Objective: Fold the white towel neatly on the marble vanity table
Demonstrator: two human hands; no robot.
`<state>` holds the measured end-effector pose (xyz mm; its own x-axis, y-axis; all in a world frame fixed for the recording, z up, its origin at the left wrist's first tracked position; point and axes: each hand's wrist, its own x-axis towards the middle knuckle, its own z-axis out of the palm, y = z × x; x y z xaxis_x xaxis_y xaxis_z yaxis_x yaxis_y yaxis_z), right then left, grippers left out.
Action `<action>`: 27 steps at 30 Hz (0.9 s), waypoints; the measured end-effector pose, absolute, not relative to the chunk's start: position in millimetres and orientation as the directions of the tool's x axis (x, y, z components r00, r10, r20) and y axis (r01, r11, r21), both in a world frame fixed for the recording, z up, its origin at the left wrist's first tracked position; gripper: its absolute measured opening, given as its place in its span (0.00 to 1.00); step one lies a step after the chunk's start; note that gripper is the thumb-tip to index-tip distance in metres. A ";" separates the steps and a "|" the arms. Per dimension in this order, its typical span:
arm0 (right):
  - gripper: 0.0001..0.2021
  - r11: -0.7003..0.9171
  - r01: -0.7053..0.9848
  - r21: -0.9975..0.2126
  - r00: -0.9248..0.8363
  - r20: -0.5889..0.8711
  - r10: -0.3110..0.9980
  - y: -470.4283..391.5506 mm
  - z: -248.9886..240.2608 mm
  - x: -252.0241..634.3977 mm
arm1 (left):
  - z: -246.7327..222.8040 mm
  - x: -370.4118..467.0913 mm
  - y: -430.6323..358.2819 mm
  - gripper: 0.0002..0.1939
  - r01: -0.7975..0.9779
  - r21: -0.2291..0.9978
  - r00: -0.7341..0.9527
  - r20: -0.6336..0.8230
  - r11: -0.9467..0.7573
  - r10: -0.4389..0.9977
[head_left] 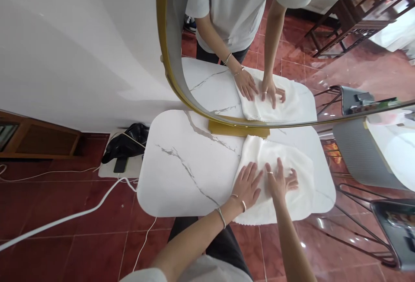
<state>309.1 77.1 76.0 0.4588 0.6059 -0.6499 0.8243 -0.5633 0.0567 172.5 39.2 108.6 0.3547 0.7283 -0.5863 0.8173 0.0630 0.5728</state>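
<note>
A soft white cloth (300,187) lies spread on the right part of a small white marble-patterned table (168,178), its lower edge reaching the table's near edge. My left hand (248,185) rests flat on the cloth's left side, fingers stretched and slightly apart. Just to its right, my right hand (278,182) presses on the middle of the cloth. Its thumb and index finger are spread, while the other fingers bend off to the right. Neither hand visibly grips the fabric. Small folds show around both hands.
A large gold-framed mirror (167,57) stands on a gold base (240,130) at the table's back, reflecting my arms and the cloth. Left are a black bag (129,141), a phone (120,165) and a white cable (74,216). A dark chair (394,230) stands right.
</note>
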 end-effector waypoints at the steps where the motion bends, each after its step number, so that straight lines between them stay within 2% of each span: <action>1: 0.37 -0.532 0.841 0.099 0.457 -0.656 0.601 78.6 72.2 309.0 | 108.1 176.4 39.7 0.33 0.822 0.567 0.357 -0.593 0.059 0.722; 6: 0.33 -0.408 0.894 0.187 0.415 -0.691 0.592 100.9 41.8 343.8 | 80.0 216.8 62.6 0.34 0.815 0.577 0.381 -0.602 0.052 0.701; 9: 0.33 -0.384 0.909 0.164 0.382 -0.697 0.607 129.7 14.7 362.9 | 52.9 237.9 85.9 0.34 0.803 0.588 0.351 -0.599 0.098 0.720; 13: 0.32 -0.322 0.941 0.107 0.297 -0.719 0.628 170.4 -22.1 366.0 | 20.4 248.0 116.5 0.27 0.759 0.645 0.381 -0.555 0.093 0.739; 16: 0.32 -0.263 0.959 0.110 0.257 -0.731 0.632 191.7 -44.8 363.8 | 3.4 251.2 131.1 0.26 0.745 0.663 0.407 -0.537 0.072 0.739; 18: 0.31 -0.222 0.969 0.111 0.230 -0.740 0.633 200.5 -56.1 365.1 | -3.6 255.8 135.2 0.28 0.758 0.650 0.395 -0.528 0.058 0.751; 24: 0.29 -0.181 0.978 0.105 0.198 -0.743 0.639 217.3 -75.4 385.7 | -18.3 284.1 140.1 0.46 0.846 0.533 0.347 -0.575 0.018 0.741; 27: 0.29 -0.206 0.973 0.105 0.216 -0.734 0.644 222.7 -77.5 398.2 | -26.5 297.1 145.8 0.49 0.848 0.529 0.369 -0.564 -0.019 0.738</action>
